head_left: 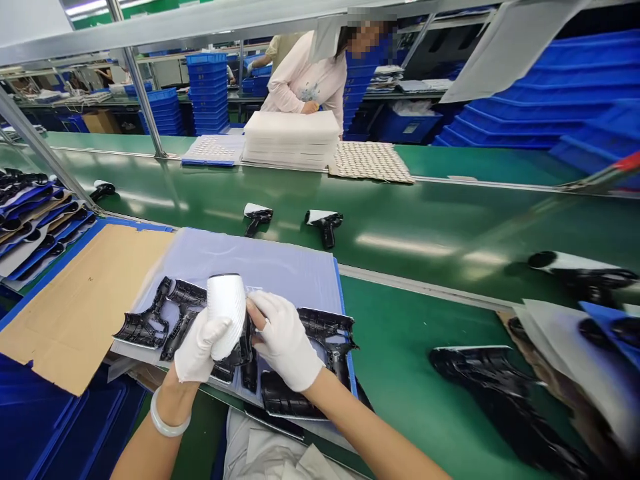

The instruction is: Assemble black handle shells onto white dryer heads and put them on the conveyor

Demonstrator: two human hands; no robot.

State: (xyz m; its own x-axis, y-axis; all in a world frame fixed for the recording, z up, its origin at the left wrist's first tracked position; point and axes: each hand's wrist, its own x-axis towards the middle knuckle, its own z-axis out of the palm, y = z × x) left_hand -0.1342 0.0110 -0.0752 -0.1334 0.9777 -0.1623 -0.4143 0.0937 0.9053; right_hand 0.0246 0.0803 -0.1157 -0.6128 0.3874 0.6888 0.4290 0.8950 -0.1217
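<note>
And there it was, at the lower centre of the frame: a white-and-black housing, lifted clear of the things beneath it. The left hand, gloved, was clamped on its lower left side, thumb laid across the ribbed white face, a grip that seemed meant to keep the piece steady. The right hand pressed in from the other side, its thumb and forefinger at the dark edge; that looked like the finer-working hand, though just what the fingertips met was hidden.

Below, black half-shells lay hollow side up on a pale plastic sheet, likely to save their outer faces from scratches and keep them in easy reach. A tan cardboard sheet lay to the left, overlapping the blue tray's edge. Beyond, across the middle of the frame, two pistol-shaped housings rested on the green strip, well apart from the hands. And at the top, a co-worker in pink leaned behind a stack of white sheets.
</note>
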